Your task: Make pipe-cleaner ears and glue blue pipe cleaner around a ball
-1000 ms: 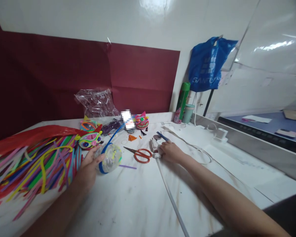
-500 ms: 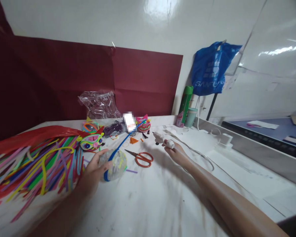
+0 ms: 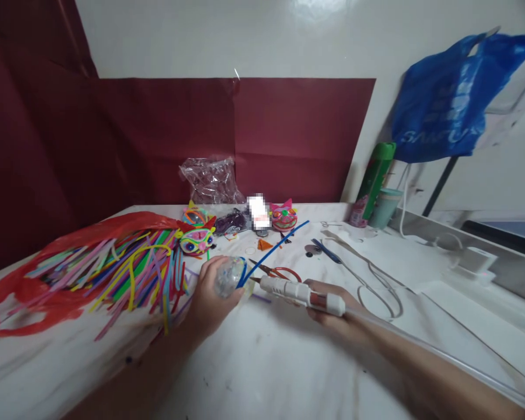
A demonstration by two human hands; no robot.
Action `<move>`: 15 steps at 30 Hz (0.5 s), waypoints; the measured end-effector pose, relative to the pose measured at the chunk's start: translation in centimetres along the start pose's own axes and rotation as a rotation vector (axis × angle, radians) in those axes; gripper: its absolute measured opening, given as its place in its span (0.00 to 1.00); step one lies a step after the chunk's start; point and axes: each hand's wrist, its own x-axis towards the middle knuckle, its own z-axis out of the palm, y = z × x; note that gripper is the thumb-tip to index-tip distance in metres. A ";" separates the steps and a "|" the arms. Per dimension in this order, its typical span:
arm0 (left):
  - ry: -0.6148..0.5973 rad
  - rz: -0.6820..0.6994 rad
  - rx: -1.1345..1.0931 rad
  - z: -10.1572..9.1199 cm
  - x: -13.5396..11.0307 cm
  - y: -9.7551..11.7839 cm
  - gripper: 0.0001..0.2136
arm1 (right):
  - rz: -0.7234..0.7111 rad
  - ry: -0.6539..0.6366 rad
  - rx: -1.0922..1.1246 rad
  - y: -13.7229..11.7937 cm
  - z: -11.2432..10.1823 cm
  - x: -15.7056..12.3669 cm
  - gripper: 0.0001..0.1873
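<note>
My left hand (image 3: 210, 297) is closed around a clear glittery ball (image 3: 228, 276) with a blue pipe cleaner (image 3: 276, 252) wrapped on it and sticking out to the right. My right hand (image 3: 332, 312) grips a white glue gun (image 3: 301, 293), held level with its nozzle pointing left and almost touching the ball. The gun's white cord (image 3: 441, 350) trails back along my right forearm. Both hands hover just above the white marble table (image 3: 262, 367). Red-handled scissors (image 3: 284, 272) lie right behind the gun.
A heap of coloured pipe cleaners (image 3: 126, 268) on a red plastic bag (image 3: 35, 291) fills the left. Finished colourful mask-like ornaments (image 3: 196, 240) and a clear bag (image 3: 210, 179) sit at the back. A green spray can (image 3: 375, 175), teal cup (image 3: 385, 208) and blue bag (image 3: 450, 105) stand right.
My right hand picked the glue gun off the table and brought it left to the ball. My left hand lifted the ball toward the middle. The camera moved closer and turned left.
</note>
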 end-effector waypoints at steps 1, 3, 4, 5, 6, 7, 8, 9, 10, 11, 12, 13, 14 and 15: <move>0.004 0.006 0.006 0.0 0.0 -0.1 0.25 | -0.021 -0.017 0.002 -0.3 -0.3 0.1 0.04; 0.000 0.014 0.003 -0.2 0.0 -0.2 0.25 | -0.054 -0.027 0.004 -0.6 -0.7 0.2 0.03; -0.006 0.013 -0.005 -0.2 0.0 -0.2 0.25 | -0.058 -0.022 0.004 -0.6 -0.7 0.3 0.03; -0.011 0.009 -0.016 -0.3 0.0 -0.3 0.25 | -0.053 -0.014 0.008 -0.6 -0.7 0.3 0.03; -0.014 0.006 -0.030 -0.3 -0.1 -0.4 0.25 | -0.044 -0.003 0.013 -0.6 -0.6 0.3 0.03; -0.017 0.007 -0.043 -0.3 -0.1 -0.5 0.25 | -0.033 0.015 0.017 -0.5 -0.4 0.3 0.03; -0.019 0.016 -0.055 -0.3 -0.2 -0.5 0.26 | -0.024 0.031 0.019 -0.4 -0.2 0.3 0.03; -0.023 0.032 -0.066 -0.2 -0.3 -0.6 0.26 | -0.022 0.042 0.017 -0.4 0.0 0.3 0.03; -0.026 0.052 -0.073 -0.2 -0.4 -0.6 0.27 | -0.022 0.047 0.011 -0.3 0.1 0.3 0.03; -0.030 0.072 -0.075 -0.1 -0.4 -0.6 0.27 | -0.028 0.041 0.003 -0.3 0.2 0.3 0.03; -0.034 0.089 -0.072 -0.1 -0.5 -0.6 0.27 | -0.042 0.025 -0.004 -0.2 0.2 0.3 0.03; -0.036 0.101 -0.066 -0.1 -0.5 -0.6 0.27 | -0.062 0.003 -0.016 -0.2 0.2 0.2 0.03; -0.036 0.109 -0.059 -0.1 -0.5 -0.5 0.26 | -0.086 0.003 -0.046 -0.2 0.2 0.2 0.02; -0.037 0.115 -0.052 -0.2 -0.5 -0.5 0.26 | -0.115 0.013 -0.078 -0.2 0.2 0.1 0.02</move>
